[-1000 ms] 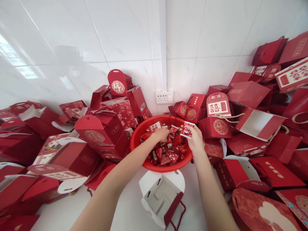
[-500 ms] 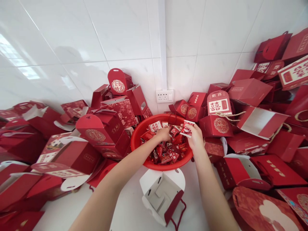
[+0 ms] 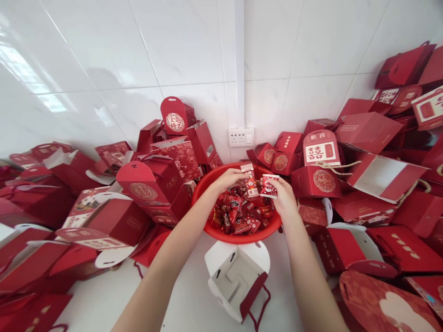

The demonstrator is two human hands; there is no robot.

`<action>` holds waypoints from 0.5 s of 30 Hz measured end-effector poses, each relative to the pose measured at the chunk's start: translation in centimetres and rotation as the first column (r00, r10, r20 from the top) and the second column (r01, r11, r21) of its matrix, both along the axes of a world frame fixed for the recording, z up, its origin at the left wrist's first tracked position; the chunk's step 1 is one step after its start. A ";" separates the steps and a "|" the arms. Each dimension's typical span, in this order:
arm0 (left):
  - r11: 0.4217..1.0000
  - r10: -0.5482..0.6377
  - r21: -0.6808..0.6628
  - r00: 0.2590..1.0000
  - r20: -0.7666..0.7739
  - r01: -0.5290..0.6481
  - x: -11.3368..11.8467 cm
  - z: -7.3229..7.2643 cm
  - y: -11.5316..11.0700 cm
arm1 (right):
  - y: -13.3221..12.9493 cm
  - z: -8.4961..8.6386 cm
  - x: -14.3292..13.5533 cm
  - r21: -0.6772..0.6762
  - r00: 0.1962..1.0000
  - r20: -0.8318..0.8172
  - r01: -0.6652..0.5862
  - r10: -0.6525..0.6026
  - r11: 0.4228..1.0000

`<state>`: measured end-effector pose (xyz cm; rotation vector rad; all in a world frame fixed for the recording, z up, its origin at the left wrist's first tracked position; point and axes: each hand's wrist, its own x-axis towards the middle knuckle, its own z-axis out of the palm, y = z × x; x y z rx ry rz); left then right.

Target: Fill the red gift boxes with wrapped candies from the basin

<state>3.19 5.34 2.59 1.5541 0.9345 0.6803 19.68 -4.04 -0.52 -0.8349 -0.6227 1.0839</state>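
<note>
The tiled wall (image 3: 188,44) and power socket (image 3: 241,137) show an indoor place, home or shop unclear.

- Left boxes (image 3: 148,182) and right boxes (image 3: 316,182) are hemming in the red basin (image 3: 238,239)
- Tiled wall (image 3: 194,50) is closing the back
- Room is lying above the open box (image 3: 242,263)

The right fingers (image 3: 278,182) hide part of a red packet's (image 3: 267,186) printed front.

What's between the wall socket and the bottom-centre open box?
In the head view, a red basin of wrapped packets, left hand and right hand each holding one over it.
</note>
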 end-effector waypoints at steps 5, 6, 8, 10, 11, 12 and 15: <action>0.998 0.031 -0.054 0.995 0.100 -0.025 1.0 0.9 -1.2 | -0.7 0.5 -0.4 -0.011 0.985 0.092 -0.145 0.146 0.989; 0.998 0.040 -0.060 0.993 0.113 -0.034 1.2 1.0 -1.3 | -0.8 0.5 -0.4 -0.011 0.981 0.108 -0.162 0.162 0.987; 0.995 0.077 -0.069 0.986 0.150 -0.068 1.4 1.2 -1.6 | -1.0 0.6 -0.5 -0.009 0.974 0.134 -0.182 0.181 0.983; 0.991 0.123 -0.078 0.973 0.195 -0.109 1.5 1.3 -1.6 | -1.1 0.7 -0.5 -0.006 0.968 0.159 -0.197 0.196 0.980; 0.988 0.141 -0.086 0.967 0.212 -0.125 1.5 1.4 -1.6 | -1.1 0.7 -0.5 -0.005 0.964 0.173 -0.205 0.203 0.979; 0.986 0.154 -0.097 0.963 0.221 -0.135 1.4 1.4 -1.5 | -1.2 0.7 -0.5 -0.003 0.960 0.185 -0.212 0.209 0.977; 0.980 0.168 -0.138 0.962 0.215 -0.141 1.2 1.2 -1.1 | -1.3 0.8 -0.5 0.003 0.952 0.213 -0.227 0.221 0.974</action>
